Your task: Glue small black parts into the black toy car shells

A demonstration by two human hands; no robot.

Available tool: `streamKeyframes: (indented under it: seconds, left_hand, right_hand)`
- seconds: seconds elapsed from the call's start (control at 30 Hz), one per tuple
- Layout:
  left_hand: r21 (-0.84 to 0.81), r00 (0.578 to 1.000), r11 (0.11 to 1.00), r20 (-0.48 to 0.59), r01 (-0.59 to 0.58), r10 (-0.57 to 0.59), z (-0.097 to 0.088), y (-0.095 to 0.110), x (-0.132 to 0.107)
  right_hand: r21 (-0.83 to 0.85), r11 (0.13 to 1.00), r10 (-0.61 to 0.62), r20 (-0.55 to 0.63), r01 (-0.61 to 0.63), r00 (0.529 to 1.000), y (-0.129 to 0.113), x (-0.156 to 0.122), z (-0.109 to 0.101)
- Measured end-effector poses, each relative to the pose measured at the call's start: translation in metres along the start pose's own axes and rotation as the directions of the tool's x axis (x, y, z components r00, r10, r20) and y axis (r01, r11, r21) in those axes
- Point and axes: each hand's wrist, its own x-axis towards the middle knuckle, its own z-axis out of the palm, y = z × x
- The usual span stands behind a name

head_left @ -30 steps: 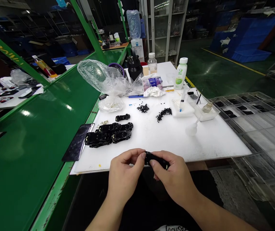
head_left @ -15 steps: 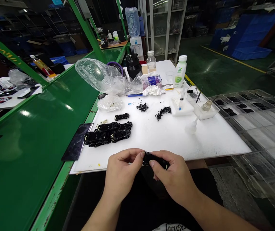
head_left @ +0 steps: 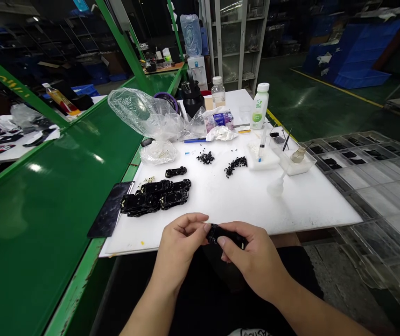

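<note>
Both my hands meet at the near edge of a white board (head_left: 291, 205). My right hand (head_left: 256, 259) grips a small black plastic part (head_left: 225, 233) from below and behind. My left hand (head_left: 180, 245) pinches the part's left end with thumb and fingertips. A pile of similar black parts (head_left: 156, 196) lies on the board ahead to the left, with one single part (head_left: 176, 171) behind it. Two heaps of tiny black pieces (head_left: 236, 164) sit in the board's middle.
A dark phone (head_left: 110, 214) lies at the board's left edge beside the green conveyor (head_left: 52, 196). Clear bags (head_left: 143, 112), bottles (head_left: 260, 106), a black flask (head_left: 192, 98), a white tray with a syringe (head_left: 263, 154) and a jar (head_left: 297, 155) stand at the back. Clear compartment trays (head_left: 371, 172) lie right.
The view has drifted slightly, so the board sits a little lower and left. My hands stay together on the black part with only small finger shifts.
</note>
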Motion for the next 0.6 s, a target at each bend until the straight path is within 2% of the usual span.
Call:
streamKeyframes:
  seconds: [0.2,0.33,0.4,0.43,0.47,0.5,0.53,0.57,0.6]
  left_hand:
    - [-0.156,1.0,0.988,-0.006,-0.002,0.001,0.002,-0.003,0.001]
    - [-0.226,1.0,0.974,0.016,0.013,-0.01,0.001,-0.002,0.002]
    - [-0.247,0.999,0.968,0.038,0.028,-0.02,-0.003,-0.001,0.001]
    - [-0.253,0.999,0.967,0.043,0.035,-0.025,-0.006,0.0,0.001]
    - [-0.256,0.999,0.966,0.042,0.037,-0.027,-0.009,0.0,0.002]
    - [-0.256,0.999,0.966,0.039,0.041,-0.032,-0.013,0.001,0.002]
    - [-0.257,0.999,0.966,0.03,0.041,-0.034,-0.017,0.001,0.003]
    - [-0.259,0.999,0.965,0.026,0.043,-0.038,-0.02,0.002,0.004]
    - [-0.262,0.998,0.964,0.032,0.055,-0.048,-0.023,0.002,0.005]
  right_hand:
    - [0.017,0.999,-0.036,0.02,0.035,0.999,0.004,0.002,-0.002]
    - [-0.058,0.995,-0.079,0.045,0.081,0.996,0.005,-0.004,-0.001]
    - [-0.136,0.977,-0.162,0.009,0.162,0.987,0.004,-0.012,-0.004]
    - [-0.189,0.952,-0.253,-0.031,0.243,0.967,0.002,-0.016,-0.01]
    - [-0.255,0.904,-0.374,-0.085,0.343,0.923,-0.001,-0.019,-0.018]
    - [-0.335,0.837,-0.503,-0.164,0.432,0.848,-0.004,-0.021,-0.031]
    - [-0.429,0.761,-0.623,-0.276,0.486,0.732,-0.009,-0.021,-0.047]
    - [-0.529,0.696,-0.706,-0.376,0.486,0.6,-0.013,-0.018,-0.066]
    - [-0.602,0.684,-0.726,-0.513,0.412,0.458,-0.019,-0.012,-0.088]
